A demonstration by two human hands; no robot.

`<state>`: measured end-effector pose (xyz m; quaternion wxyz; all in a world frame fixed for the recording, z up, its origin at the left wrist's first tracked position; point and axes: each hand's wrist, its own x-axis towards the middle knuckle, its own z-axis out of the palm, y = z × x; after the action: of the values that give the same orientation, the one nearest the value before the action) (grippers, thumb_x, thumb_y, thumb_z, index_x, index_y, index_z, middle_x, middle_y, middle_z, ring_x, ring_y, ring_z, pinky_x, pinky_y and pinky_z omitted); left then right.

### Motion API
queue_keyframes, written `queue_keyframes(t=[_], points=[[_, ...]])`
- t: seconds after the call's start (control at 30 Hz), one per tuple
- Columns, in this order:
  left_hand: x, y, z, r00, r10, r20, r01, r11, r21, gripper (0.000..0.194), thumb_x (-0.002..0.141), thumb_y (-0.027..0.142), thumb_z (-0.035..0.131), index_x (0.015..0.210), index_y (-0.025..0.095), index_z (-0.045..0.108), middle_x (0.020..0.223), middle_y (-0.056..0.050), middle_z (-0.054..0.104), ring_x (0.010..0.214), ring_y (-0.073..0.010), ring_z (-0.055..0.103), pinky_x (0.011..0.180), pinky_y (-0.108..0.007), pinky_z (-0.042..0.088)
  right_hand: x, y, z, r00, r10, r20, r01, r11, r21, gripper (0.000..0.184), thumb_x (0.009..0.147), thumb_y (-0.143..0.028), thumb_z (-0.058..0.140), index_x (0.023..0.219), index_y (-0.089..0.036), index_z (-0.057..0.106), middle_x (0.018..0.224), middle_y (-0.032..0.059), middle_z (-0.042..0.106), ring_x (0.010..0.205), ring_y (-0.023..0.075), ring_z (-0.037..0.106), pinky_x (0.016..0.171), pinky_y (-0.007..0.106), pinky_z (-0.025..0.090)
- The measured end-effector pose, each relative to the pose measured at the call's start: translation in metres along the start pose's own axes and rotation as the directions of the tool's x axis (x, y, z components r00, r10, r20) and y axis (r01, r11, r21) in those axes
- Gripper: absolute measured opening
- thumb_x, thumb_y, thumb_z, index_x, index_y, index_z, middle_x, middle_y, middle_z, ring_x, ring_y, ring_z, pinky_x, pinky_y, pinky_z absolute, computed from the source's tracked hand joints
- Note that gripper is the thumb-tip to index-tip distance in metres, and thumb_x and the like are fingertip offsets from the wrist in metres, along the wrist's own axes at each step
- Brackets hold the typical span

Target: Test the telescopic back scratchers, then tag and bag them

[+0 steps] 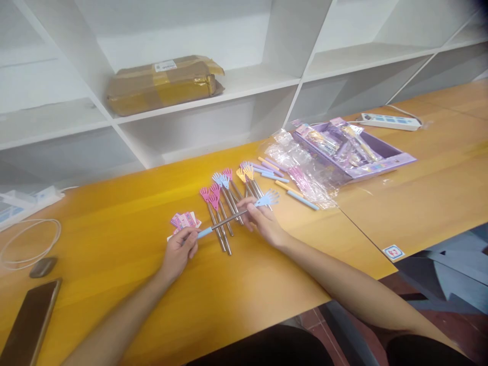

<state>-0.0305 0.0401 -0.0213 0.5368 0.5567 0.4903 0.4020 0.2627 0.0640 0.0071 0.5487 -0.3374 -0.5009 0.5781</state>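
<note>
Yellow tabletop below, left hand pinches and partly hides a blue handle; right fingers pinch its rod.

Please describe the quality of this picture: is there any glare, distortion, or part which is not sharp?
Head view: pale sheen on the table near its front edge; small bright glints on the clear plastic bags; upper right corner dark; the left hand and right hand slightly soft; print on the carton's label unreadable; wide-angle stretching appears towards the edges.
</note>
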Motion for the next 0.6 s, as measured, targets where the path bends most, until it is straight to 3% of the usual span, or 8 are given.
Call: queue_keyframes(t=[0.13,0.2,0.37,0.6], points=[[-0.002,0.004,-0.001,0.998,0.048,-0.04,-0.047,0.998,0.043,0.035,0.103,0.053,0.065,0.107,0.018,0.07,0.054,0.007,0.051,0.049,-0.0108,0.044,0.052,-0.024,0.033,0.011,-0.008,-0.014,0.956,-0.07,-0.286,0.074,0.997,0.004,0.04,0.1,-0.064,0.063,0.114,-0.026,0.061,0.075,-0.0051,0.053,0.05,0.0105,0.041,0.047,0.027,0.032],[-0.003,0.006,-0.001,0.994,0.071,-0.085,-0.065,0.996,0.064,0.034,0.102,0.052,0.066,0.106,0.018,0.07,0.058,0.005,0.056,0.051,-0.0112,0.048,0.052,-0.023,0.037,0.014,-0.012,-0.02,0.933,-0.091,-0.348,0.071,0.995,-0.069,0.036,0.099,-0.061,0.065,0.109,-0.026,0.062,0.075,-0.0047,0.053,0.049,0.0108,0.041,0.046,0.027,0.032],[-0.005,0.011,-0.001,0.967,0.145,-0.21,-0.141,0.989,0.035,0.031,0.104,0.05,0.063,0.099,0.02,0.067,0.062,0.004,0.058,0.056,-0.0114,0.055,0.054,-0.021,0.043,0.015,-0.016,-0.027,0.954,-0.108,-0.28,0.008,0.941,-0.337,0.033,0.1,-0.058,0.068,0.096,-0.025,0.064,0.065,-0.0045,0.052,0.052,0.0133,0.047,0.049,0.027,0.037],[-0.009,0.011,-0.003,0.964,0.163,-0.209,-0.165,0.986,0.009,0.027,0.105,0.045,0.059,0.097,0.02,0.066,0.06,0.004,0.058,0.054,-0.0112,0.053,0.052,-0.021,0.041,0.008,-0.013,-0.016,0.982,-0.032,-0.187,-0.029,0.948,-0.318,0.041,0.1,-0.064,0.064,0.093,-0.024,0.056,0.065,-0.0047,0.056,0.054,0.0131,0.051,0.051,0.026,0.041]])
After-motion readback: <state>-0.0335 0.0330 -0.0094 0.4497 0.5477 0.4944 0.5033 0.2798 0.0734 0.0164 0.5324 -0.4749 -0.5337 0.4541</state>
